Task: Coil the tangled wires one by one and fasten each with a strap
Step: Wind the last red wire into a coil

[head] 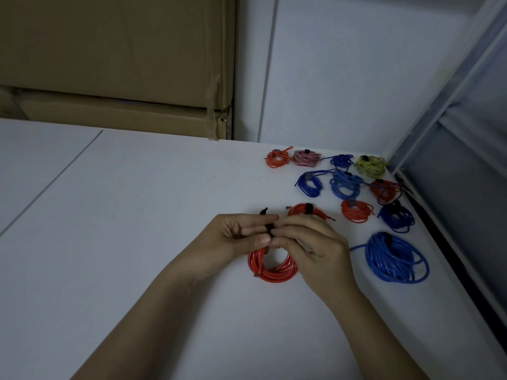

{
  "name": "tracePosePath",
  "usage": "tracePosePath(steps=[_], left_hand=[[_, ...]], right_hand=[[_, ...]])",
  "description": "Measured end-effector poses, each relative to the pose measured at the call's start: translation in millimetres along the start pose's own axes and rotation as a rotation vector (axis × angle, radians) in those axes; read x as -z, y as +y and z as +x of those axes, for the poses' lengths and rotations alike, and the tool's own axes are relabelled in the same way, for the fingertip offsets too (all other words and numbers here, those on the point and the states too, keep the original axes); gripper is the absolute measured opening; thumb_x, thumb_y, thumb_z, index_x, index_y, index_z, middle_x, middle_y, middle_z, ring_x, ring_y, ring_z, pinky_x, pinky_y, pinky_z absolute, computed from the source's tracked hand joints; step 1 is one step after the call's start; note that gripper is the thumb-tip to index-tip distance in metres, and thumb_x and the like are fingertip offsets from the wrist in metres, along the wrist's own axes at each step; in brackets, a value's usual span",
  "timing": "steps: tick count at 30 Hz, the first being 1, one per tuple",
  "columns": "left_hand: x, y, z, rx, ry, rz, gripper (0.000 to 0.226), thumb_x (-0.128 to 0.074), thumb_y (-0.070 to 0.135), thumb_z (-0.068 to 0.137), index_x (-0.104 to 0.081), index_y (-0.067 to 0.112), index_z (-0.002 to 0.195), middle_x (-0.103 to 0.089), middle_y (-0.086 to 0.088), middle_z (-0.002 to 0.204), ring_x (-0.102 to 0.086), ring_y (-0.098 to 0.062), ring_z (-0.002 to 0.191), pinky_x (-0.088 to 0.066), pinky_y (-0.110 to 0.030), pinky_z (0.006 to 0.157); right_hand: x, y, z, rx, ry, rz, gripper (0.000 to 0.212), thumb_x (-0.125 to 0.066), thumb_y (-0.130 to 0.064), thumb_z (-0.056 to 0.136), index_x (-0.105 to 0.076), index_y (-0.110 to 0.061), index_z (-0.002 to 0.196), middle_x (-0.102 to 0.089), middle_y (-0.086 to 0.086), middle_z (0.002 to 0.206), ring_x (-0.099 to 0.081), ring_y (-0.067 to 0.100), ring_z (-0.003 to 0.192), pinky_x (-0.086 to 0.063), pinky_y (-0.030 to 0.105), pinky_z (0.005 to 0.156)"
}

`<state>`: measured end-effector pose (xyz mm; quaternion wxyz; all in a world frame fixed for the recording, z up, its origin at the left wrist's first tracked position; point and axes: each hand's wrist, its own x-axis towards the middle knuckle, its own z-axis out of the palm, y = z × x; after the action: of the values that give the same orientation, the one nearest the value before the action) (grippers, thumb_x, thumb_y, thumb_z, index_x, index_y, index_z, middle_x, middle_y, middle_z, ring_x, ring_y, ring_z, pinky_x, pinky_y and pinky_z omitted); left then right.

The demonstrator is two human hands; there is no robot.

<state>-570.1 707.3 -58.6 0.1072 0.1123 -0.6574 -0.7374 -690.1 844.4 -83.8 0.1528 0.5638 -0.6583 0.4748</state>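
Together our left hand (241,233) and right hand (307,239) pinch the black strap (270,228) shut around the red wire coil (271,270), which hangs just below our fingers so the loops stay bunched.

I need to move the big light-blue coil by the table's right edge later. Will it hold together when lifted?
Probably mostly. A dark strap binds the big light-blue coil at only one spot, so the far loops may sag. One outer loop and a tail already stray, so they would likely dangle and could snag.
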Motion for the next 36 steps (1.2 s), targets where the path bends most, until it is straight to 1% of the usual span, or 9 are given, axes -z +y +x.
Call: tracePosePath(steps=[5, 10, 15, 21, 26, 28, 30, 32, 36], left_hand=[[2, 1, -1, -0.018, 0.064, -0.038, 0.048, -0.064, 0.010, 0.074, -0.060, 0.010, 0.121, -0.073, -0.002, 0.105, -0.068, -0.012, 0.102, -0.051, -0.016, 0.083], [6, 1, -1, -0.030, 0.104, -0.083, 0.043, -0.064, 0.009, 0.073, -0.062, 0.012, 0.116, -0.073, -0.003, 0.104, -0.069, -0.014, 0.098, -0.052, -0.018, 0.082], [3, 3, -3, -0.045, 0.095, -0.008, 0.036, -0.051, 0.030, 0.086, -0.065, 0.017, 0.116, -0.072, 0.002, 0.110, -0.065, -0.012, 0.108, -0.049, -0.020, 0.092], [-7, 5, -1, -0.174, 0.232, 0.055, 0.028, -0.057, 0.010, 0.088, -0.067, 0.014, 0.114, -0.075, -0.001, 0.098, -0.070, -0.013, 0.097, -0.051, -0.018, 0.086], [-10, 3, -5, -0.236, 0.321, 0.215, 0.066, -0.054, -0.001, 0.094, -0.030, 0.042, 0.139, -0.075, -0.004, 0.083, -0.071, -0.013, 0.088, -0.053, -0.018, 0.083], [-13, 1, -5, -0.223, 0.366, 0.301, 0.047, -0.056, 0.007, 0.095, -0.045, 0.040, 0.126, -0.075, 0.006, 0.082, -0.070, -0.007, 0.087, -0.053, -0.020, 0.080], [-14, -1, -4, -0.225, 0.392, 0.362, 0.020, -0.058, 0.012, 0.094, -0.060, 0.031, 0.101, -0.074, 0.013, 0.082, -0.070, -0.005, 0.082, -0.051, -0.020, 0.073], [-13, -3, -3, -0.265, 0.417, 0.411, 0.015, -0.062, 0.012, 0.092, -0.067, 0.025, 0.087, -0.073, 0.015, 0.082, -0.069, -0.006, 0.078, -0.051, -0.020, 0.069], [-12, -6, -3, -0.403, 0.491, 0.536, 0.016, -0.067, 0.009, 0.088, -0.074, 0.023, 0.086, -0.071, 0.018, 0.084, -0.066, -0.001, 0.080, -0.048, -0.012, 0.070]], right_hand=[[-1, 5, 3, 0.058, -0.058, -0.058, 0.020, -0.065, -0.021, 0.088, -0.074, -0.007, 0.099, -0.068, 0.004, 0.103, -0.062, 0.018, 0.099, -0.051, 0.031, 0.086], [-1, 2, -1, -0.143, -0.181, 0.158, 0.029, -0.061, -0.024, 0.089, -0.067, -0.016, 0.116, -0.058, -0.006, 0.123, -0.055, 0.006, 0.116, -0.047, 0.021, 0.094], [-5, -4, 1, -0.167, -0.064, 0.195, 0.026, -0.063, -0.017, 0.086, -0.069, -0.010, 0.110, -0.065, -0.010, 0.112, -0.061, 0.000, 0.106, -0.051, 0.018, 0.087], [-7, -12, 1, -0.311, -0.104, 0.314, 0.025, -0.063, -0.026, 0.085, -0.065, -0.028, 0.110, -0.065, -0.028, 0.103, -0.064, 0.001, 0.098, -0.049, 0.014, 0.083], [-10, -18, 1, -0.400, -0.070, 0.414, 0.022, -0.067, -0.025, 0.082, -0.069, -0.028, 0.104, -0.070, -0.018, 0.099, -0.067, 0.004, 0.096, -0.053, 0.017, 0.081], [-10, -18, 2, -0.416, -0.055, 0.410, 0.020, -0.071, -0.020, 0.081, -0.070, -0.024, 0.100, -0.072, -0.012, 0.096, -0.069, 0.006, 0.092, -0.054, 0.020, 0.079], [-9, -17, 4, -0.449, -0.050, 0.393, 0.021, -0.073, -0.013, 0.080, -0.070, -0.026, 0.097, -0.072, -0.012, 0.091, -0.069, 0.006, 0.087, -0.055, 0.020, 0.077], [-8, -18, 4, -0.470, -0.055, 0.385, 0.025, -0.074, -0.008, 0.080, -0.070, -0.027, 0.096, -0.072, -0.012, 0.089, -0.069, 0.006, 0.083, -0.055, 0.020, 0.075], [-7, -20, 7, -0.478, -0.032, 0.375, 0.024, -0.074, -0.008, 0.079, -0.071, -0.027, 0.094, -0.071, -0.012, 0.088, -0.069, 0.007, 0.082, -0.056, 0.022, 0.075]])
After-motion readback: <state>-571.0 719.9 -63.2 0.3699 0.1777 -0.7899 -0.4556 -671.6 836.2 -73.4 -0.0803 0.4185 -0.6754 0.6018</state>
